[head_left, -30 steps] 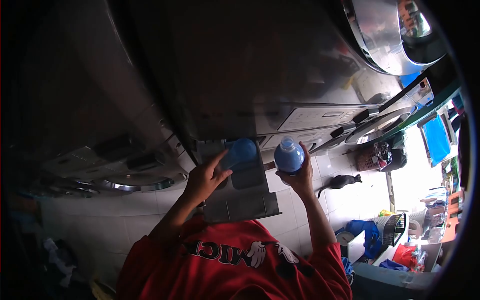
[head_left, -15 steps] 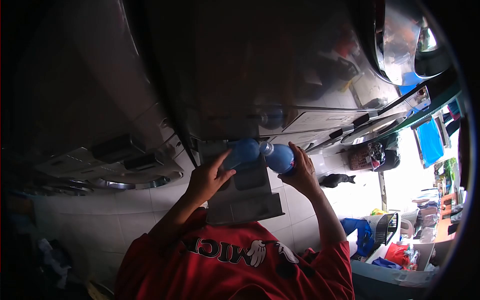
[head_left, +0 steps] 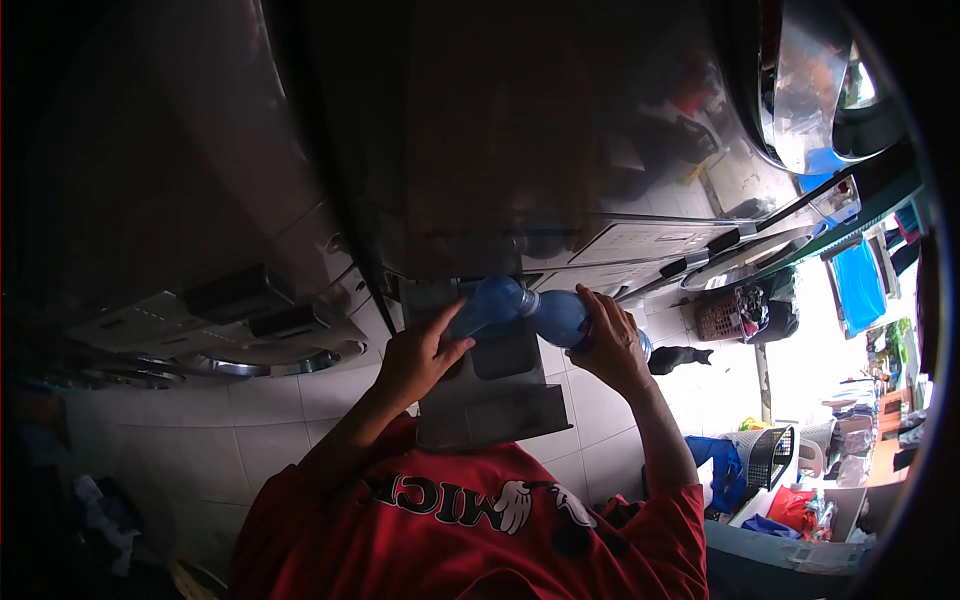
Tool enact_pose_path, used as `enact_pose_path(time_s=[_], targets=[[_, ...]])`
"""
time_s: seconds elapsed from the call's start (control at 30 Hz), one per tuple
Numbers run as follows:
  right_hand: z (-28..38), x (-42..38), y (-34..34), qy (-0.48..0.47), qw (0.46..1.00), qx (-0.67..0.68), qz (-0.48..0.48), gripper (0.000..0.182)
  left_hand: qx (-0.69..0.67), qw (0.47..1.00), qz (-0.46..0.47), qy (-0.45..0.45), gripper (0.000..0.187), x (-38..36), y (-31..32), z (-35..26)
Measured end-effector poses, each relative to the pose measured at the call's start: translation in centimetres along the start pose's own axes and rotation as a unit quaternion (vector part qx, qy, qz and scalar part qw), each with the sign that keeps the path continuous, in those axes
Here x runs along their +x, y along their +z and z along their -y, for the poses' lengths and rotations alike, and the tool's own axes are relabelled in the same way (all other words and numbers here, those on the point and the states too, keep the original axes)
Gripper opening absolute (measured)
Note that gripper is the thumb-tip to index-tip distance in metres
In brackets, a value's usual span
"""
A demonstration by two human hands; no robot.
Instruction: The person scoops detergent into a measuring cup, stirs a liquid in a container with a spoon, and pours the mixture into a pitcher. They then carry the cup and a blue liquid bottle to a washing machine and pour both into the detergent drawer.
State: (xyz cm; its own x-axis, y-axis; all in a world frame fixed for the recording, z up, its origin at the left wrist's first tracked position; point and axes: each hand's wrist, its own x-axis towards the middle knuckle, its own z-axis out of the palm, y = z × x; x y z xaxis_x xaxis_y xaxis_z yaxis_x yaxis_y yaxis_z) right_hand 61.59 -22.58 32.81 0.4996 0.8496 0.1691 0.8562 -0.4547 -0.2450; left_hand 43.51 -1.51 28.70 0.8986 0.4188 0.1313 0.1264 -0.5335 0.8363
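Note:
My left hand (head_left: 425, 358) grips a rounded, see-through blue plastic container (head_left: 490, 306) between thumb and fingers. My right hand (head_left: 612, 345) is wrapped round a blue plastic bottle (head_left: 562, 318), tipped nearly level with its neck toward the left. The bottle's mouth meets the container's right end. Both are held over a pulled-out grey detergent drawer (head_left: 492, 418), whose compartments show partly beneath them. The drawer extends from a dark, glossy washing machine (head_left: 480, 150) toward my red shirt.
More front-loading machines stand on the left (head_left: 240, 300) and right. A black cat (head_left: 680, 359) is on the tiled floor at the right, near a brown laundry basket (head_left: 718, 318). A bin (head_left: 780, 545) with cloth items and a dark-mesh basket (head_left: 772, 458) stand lower right.
The bottle has tipped further toward level, its neck now meeting the blue container. My right hand has shifted slightly right and down; my left hand has hardly moved.

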Motion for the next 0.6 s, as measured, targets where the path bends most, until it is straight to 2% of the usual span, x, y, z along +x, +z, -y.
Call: enact_pose_path(time_s=[0.07,0.5,0.6], targets=[[0.03,0.11,0.0,0.015,1.0,-0.006,0.011,0.088,0.004,1.0,0.0,-0.002,0.052,-0.03,0.04,0.07],[-0.1,0.05,-0.3,0.005,1.0,-0.019,0.007,0.089,0.01,1.0,-0.015,0.014,0.052,-0.12,0.14,0.0],[-0.22,0.06,-0.27,-0.001,1.0,-0.018,0.002,0.089,0.02,1.0,0.006,-0.014,0.052,-0.1,-0.04,-0.23]])
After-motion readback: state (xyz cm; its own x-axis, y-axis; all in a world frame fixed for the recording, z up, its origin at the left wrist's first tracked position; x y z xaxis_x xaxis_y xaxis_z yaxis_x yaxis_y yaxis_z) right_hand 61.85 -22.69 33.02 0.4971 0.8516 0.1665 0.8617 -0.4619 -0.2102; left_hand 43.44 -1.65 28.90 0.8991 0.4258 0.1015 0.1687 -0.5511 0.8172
